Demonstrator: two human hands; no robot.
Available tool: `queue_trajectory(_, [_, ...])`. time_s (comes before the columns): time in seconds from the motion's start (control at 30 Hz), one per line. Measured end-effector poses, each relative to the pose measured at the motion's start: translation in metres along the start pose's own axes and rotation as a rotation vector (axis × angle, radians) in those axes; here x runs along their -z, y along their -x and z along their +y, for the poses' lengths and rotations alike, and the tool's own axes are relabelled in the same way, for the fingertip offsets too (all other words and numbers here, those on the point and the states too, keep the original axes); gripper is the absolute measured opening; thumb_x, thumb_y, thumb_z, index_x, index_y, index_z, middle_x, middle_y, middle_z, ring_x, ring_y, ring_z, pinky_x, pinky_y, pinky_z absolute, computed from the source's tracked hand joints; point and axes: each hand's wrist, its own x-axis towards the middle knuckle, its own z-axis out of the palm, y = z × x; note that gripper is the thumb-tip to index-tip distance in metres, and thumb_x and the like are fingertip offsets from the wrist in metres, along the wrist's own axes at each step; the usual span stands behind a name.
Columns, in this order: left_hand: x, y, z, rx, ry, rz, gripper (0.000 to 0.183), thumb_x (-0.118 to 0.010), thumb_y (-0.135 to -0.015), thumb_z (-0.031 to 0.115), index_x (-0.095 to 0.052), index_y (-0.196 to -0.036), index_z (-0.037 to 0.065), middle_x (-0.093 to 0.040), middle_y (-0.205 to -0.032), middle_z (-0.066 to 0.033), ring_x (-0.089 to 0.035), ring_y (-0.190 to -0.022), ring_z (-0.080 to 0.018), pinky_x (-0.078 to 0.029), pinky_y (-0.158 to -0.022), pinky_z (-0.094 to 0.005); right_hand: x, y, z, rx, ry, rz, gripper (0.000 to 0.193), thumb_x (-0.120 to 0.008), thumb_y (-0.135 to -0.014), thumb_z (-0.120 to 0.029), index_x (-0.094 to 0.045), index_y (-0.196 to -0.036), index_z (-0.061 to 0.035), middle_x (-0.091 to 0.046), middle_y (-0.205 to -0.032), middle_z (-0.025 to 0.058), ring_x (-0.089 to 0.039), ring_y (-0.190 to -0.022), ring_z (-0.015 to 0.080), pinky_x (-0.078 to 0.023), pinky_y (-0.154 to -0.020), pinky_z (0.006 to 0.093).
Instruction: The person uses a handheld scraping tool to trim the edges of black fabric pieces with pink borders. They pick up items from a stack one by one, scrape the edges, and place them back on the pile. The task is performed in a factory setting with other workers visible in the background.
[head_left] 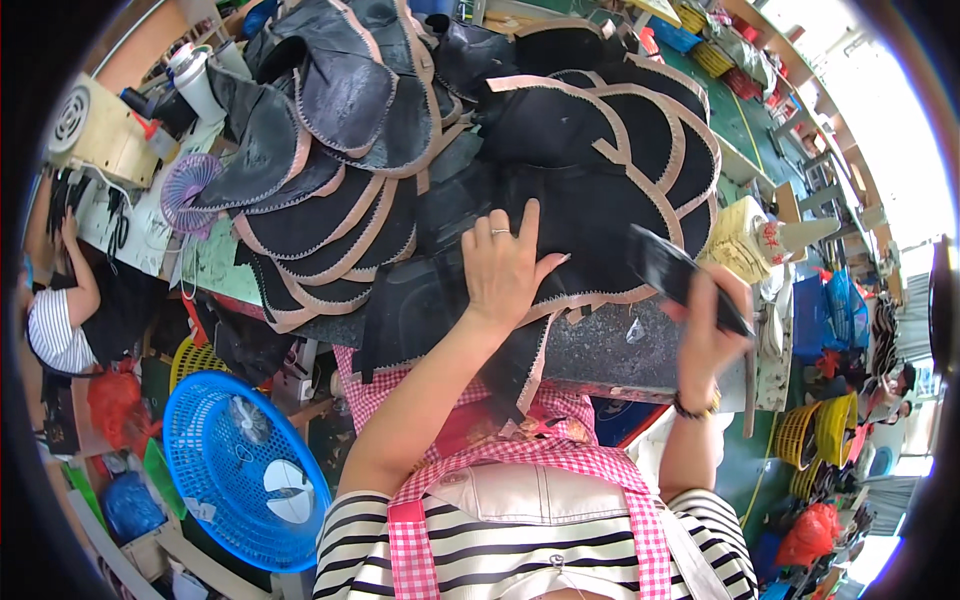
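Note:
My left hand [500, 270] lies on a black sheet piece [585, 210] with beige zigzag-stitched edging, its fingers stretched out and a ring on one. Over the right end of that piece, my right hand [712, 320] grips a flat, dark, oblong object [662, 268]; motion blurs it, and its kind cannot be made out. Similar edged black pieces [640, 120] overlap in a fan beyond my hands. More of them [320, 235] are layered to the left, below a heap of shinier, greyish-black curved pieces [345, 95]. A narrow black piece [515, 370] hangs over the table's near edge.
A blue plastic basket [178, 440] stands low on the left. Beside the right-hand pieces is a cream container [738, 240]. A purple coil [190, 192] and a beige machine [95, 130] sit at the left, where another person [65, 325] works.

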Motion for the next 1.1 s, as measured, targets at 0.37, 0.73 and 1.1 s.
queue_trajectory(0.37, [-0.003, 0.002, 0.002, 0.026, -0.002, -0.003, 0.071, -0.076, -0.072, 0.047, -0.058, -0.127, 0.007, -0.051, -0.093, -0.0091, -0.050, -0.087, -0.0251, -0.038, -0.074, -0.0378, -0.118, -0.033, 0.020, 0.306, 0.300, -0.461, 0.014, -0.068, -0.087, -0.005, -0.066, -0.101, -0.0050, -0.071, -0.092, 0.0127, -0.070, -0.073, 0.0286, -0.055, -0.063, 0.0314])
queue_trajectory(0.73, [0.017, -0.017, -0.008, -0.035, -0.039, 0.049, 0.063, -0.077, -0.071, 0.047, -0.063, -0.121, 0.011, -0.048, -0.092, -0.0083, -0.048, -0.085, -0.0268, -0.038, -0.076, -0.0401, -0.013, -0.092, 0.048, 0.011, 0.226, -0.663, 0.018, -0.069, -0.089, -0.010, -0.072, -0.104, -0.0008, -0.072, -0.090, 0.0052, -0.064, -0.080, 0.0084, -0.052, -0.074, 0.0241])
queue_trajectory(1.1, [0.007, 0.011, 0.019, -0.399, 0.152, -0.356, 0.060, -0.076, -0.077, 0.035, -0.057, -0.133, 0.026, -0.041, -0.149, -0.0075, -0.034, -0.136, -0.0409, -0.025, -0.111, -0.0609, -0.071, -0.143, 0.052, 0.248, 0.192, -1.008, 0.024, -0.072, -0.074, -0.022, -0.074, -0.087, -0.0022, -0.072, -0.082, 0.0130, -0.070, -0.075, 0.0224, -0.054, -0.074, 0.0317])
